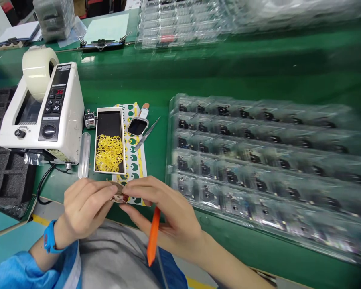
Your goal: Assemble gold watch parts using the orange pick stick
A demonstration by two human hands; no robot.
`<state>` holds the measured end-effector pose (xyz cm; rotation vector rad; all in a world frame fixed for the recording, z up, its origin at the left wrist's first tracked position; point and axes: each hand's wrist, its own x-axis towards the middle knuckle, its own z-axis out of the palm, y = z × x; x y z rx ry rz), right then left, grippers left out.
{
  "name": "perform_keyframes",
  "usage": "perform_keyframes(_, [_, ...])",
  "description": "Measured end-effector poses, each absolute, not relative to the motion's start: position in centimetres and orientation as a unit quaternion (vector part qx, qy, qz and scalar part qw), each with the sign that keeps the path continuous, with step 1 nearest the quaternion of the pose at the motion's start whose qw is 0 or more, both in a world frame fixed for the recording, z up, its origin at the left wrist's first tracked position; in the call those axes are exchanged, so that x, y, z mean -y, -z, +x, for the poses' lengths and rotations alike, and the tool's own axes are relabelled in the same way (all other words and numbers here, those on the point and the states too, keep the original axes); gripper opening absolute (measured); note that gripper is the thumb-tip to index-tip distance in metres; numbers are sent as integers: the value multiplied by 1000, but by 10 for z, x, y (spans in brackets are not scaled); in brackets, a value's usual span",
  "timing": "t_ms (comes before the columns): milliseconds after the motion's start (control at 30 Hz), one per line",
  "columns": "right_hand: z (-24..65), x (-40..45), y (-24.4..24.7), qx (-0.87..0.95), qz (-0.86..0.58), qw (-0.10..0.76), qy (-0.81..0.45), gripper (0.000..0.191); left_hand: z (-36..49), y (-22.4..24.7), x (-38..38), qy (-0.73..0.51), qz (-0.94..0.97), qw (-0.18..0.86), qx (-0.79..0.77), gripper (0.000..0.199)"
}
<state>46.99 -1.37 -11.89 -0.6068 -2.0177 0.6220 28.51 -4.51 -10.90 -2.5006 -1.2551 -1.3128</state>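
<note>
My left hand (88, 206) pinches a small round metallic part (118, 192) with a brownish face and a reddish bit at its right edge. The fingertips of my right hand (168, 216) close on the same part from the other side. An orange pointed plastic stick (153, 237) is tucked in my right hand, its tip slanting down towards my lap. Fingers cover much of the round part, so its exact kind is not clear. Just beyond my hands lies a sheet of green-and-yellow die-cut stickers (135, 172), partly under a white-rimmed box (124, 148) of yellow rings (110, 154).
A tape dispenser (63, 120) stands left, beside a tally counter (90, 119) and black foam tray (12, 176). A smartwatch (137, 126) and tweezers (147, 134) lie past the box. Clear trays (258, 160) of small black parts fill the right. Clipboard (105, 32) at the back.
</note>
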Motion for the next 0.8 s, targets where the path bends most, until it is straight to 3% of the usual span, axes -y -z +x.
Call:
perform_keyframes(267, [463,11,122,828,-237,463,-209,11,287,112,49,451,-791,-41,411,15])
perform_keyframes(533, [455,8,123,846,-255,452,-123,9,289,123,46,485,-674,-272,487,34])
perform_keyframes(700, [461,16,115,819,-311,473,-97,33,289,113,46,492,-537,-436,528,7])
perform_keyframes(800, [474,30,111,817,-324,473,-62,28,290,106,48,528,-393,-537,528,17])
